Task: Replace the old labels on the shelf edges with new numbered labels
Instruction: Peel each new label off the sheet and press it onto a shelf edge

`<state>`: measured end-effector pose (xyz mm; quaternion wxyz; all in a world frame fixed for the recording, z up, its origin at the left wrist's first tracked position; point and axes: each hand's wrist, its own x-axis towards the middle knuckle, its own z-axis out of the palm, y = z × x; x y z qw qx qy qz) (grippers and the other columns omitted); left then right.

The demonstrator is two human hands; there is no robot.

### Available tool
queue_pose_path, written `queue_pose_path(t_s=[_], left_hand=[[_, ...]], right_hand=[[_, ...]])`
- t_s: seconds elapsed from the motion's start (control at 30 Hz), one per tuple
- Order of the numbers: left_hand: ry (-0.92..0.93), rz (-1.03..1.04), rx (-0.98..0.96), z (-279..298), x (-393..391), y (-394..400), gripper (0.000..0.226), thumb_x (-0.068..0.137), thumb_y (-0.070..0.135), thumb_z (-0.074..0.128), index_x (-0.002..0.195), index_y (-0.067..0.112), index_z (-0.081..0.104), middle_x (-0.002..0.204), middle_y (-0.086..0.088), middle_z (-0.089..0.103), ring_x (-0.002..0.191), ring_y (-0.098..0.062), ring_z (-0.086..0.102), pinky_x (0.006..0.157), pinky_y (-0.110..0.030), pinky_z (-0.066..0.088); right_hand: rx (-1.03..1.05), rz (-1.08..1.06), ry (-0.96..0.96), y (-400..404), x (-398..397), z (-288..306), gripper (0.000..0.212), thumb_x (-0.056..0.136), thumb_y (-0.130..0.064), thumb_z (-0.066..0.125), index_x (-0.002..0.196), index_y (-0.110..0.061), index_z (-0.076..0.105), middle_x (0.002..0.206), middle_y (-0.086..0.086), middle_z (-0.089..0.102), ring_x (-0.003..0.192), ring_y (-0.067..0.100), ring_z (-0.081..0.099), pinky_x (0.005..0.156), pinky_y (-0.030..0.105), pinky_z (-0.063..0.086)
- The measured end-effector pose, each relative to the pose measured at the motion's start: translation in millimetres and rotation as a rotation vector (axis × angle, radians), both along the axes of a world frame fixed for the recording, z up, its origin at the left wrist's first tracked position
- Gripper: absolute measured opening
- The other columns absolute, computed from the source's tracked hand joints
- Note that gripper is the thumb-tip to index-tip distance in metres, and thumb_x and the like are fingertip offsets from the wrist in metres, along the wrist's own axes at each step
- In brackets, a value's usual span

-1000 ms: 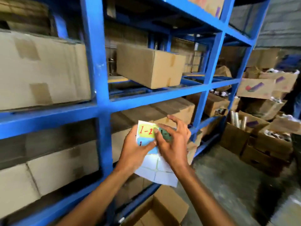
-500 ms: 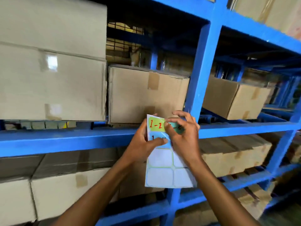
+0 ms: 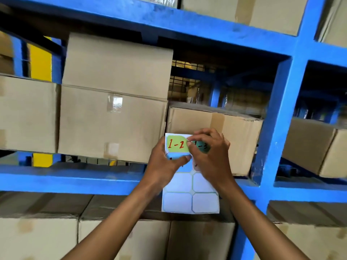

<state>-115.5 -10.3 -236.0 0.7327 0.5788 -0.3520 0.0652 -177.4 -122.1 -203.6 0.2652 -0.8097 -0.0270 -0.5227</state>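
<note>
At the fingertips (image 3: pixel 189 145) of the right hand (image 3: pixel 210 156), the edge of the dark green sticker marked in red (image 3: pixel 203 147) is being pinched, thumb and forefinger curled tight onto it, apparently so that it can be peeled from its backing. Just to the left of those fingertips, the light green sticker reading "1-2" (image 3: pixel 176 144) is being left flat in the top row, untouched for now. Below the pinch, the white backing sheet of rounded blank labels (image 3: pixel 190 196) is being clamped by the left hand (image 3: pixel 165 166), its thumb pressed across the front and its fingers curled behind, most likely so the sheet is being kept taut against the pull. The lower labels are being left hanging free beneath both hands, blank. Behind the hands, the blue-painted steel shelf beam (image 3: pixel 75 182) is being kept within reach, probably as the edge to be labelled; no old label can be made out on it. Above and behind the fingers, the taped brown cardboard cartons (image 3: pixel 112 119) are being stored on that beam, and to the right the blue upright post (image 3: pixel 276 119) is being passed over.
</note>
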Motion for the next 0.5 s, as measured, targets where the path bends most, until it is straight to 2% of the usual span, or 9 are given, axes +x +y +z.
queue_pose_path(t_s=[0.07, 0.13, 0.2, 0.3, 0.37, 0.4, 0.5], left_hand=[[-0.053, 0.058, 0.031, 5.4, 4.7, -0.7, 0.042, 0.071, 0.003, 0.078, 0.096, 0.028, 0.055, 0.089, 0.01, 0.068, 0.077, 0.005, 0.064, 0.061, -0.01, 0.05], [-0.114, 0.127, 0.073, 11.1, 9.2, -1.2, 0.043, 0.072, 0.006, 0.078, 0.097, 0.03, 0.052, 0.09, 0.012, 0.066, 0.076, 0.009, 0.062, 0.058, -0.008, 0.048], [-0.161, 0.174, 0.106, 16.6, 14.5, -1.2, 0.043, 0.073, 0.008, 0.077, 0.103, 0.026, 0.051, 0.091, 0.012, 0.065, 0.074, 0.009, 0.062, 0.053, -0.008, 0.046], [-0.196, 0.208, 0.131, 27.2, 23.3, -2.3, 0.045, 0.075, 0.008, 0.075, 0.107, 0.024, 0.049, 0.091, 0.014, 0.063, 0.077, 0.009, 0.062, 0.052, -0.009, 0.047], [-0.227, 0.24, 0.14, 37.5, 29.7, -3.6, 0.045, 0.074, 0.007, 0.075, 0.108, 0.025, 0.051, 0.093, 0.009, 0.065, 0.08, 0.003, 0.064, 0.059, -0.012, 0.051], [-0.244, 0.253, 0.143, 44.2, 31.8, -4.3, 0.045, 0.073, 0.007, 0.075, 0.107, 0.025, 0.051, 0.095, 0.006, 0.067, 0.083, -0.001, 0.064, 0.064, -0.017, 0.053], [-0.288, 0.295, 0.171, 64.3, 38.3, -6.3, 0.044, 0.073, 0.008, 0.074, 0.108, 0.023, 0.053, 0.1, 0.001, 0.068, 0.09, -0.015, 0.065, 0.076, -0.032, 0.055]], right_hand=[[-0.041, -0.02, 0.019, -2.7, 3.8, 8.2, 0.007, 0.077, -0.015, 0.071, 0.083, -0.018, 0.073, 0.1, 0.001, 0.062, 0.1, 0.017, 0.053, 0.093, 0.036, 0.028], [-0.077, -0.03, 0.029, -5.3, 7.0, 16.4, 0.005, 0.078, -0.017, 0.07, 0.082, -0.018, 0.072, 0.104, -0.001, 0.06, 0.103, 0.014, 0.05, 0.083, 0.025, 0.02], [-0.081, -0.015, 0.023, -6.4, 10.2, 24.7, 0.002, 0.078, -0.019, 0.07, 0.079, -0.021, 0.071, 0.106, -0.003, 0.058, 0.104, 0.01, 0.046, 0.079, 0.024, 0.018], [-0.033, 0.062, 0.054, -6.5, 12.9, 40.5, 0.008, 0.078, -0.02, 0.07, 0.075, -0.025, 0.066, 0.101, -0.01, 0.054, 0.102, 0.007, 0.044, 0.093, 0.036, 0.03], [0.019, 0.132, 0.08, -7.1, 12.7, 54.5, 0.007, 0.079, -0.017, 0.07, 0.074, -0.021, 0.065, 0.095, -0.008, 0.057, 0.101, 0.012, 0.05, 0.095, 0.046, 0.039], [0.047, 0.176, 0.08, -7.4, 11.9, 62.1, 0.006, 0.079, -0.016, 0.07, 0.075, -0.017, 0.065, 0.092, -0.005, 0.06, 0.099, 0.016, 0.054, 0.092, 0.047, 0.044], [0.132, 0.334, 0.061, -8.9, 9.0, 84.2, 0.008, 0.079, -0.009, 0.07, 0.078, -0.012, 0.062, 0.079, 0.0, 0.063, 0.081, 0.018, 0.06, 0.072, 0.034, 0.053]])
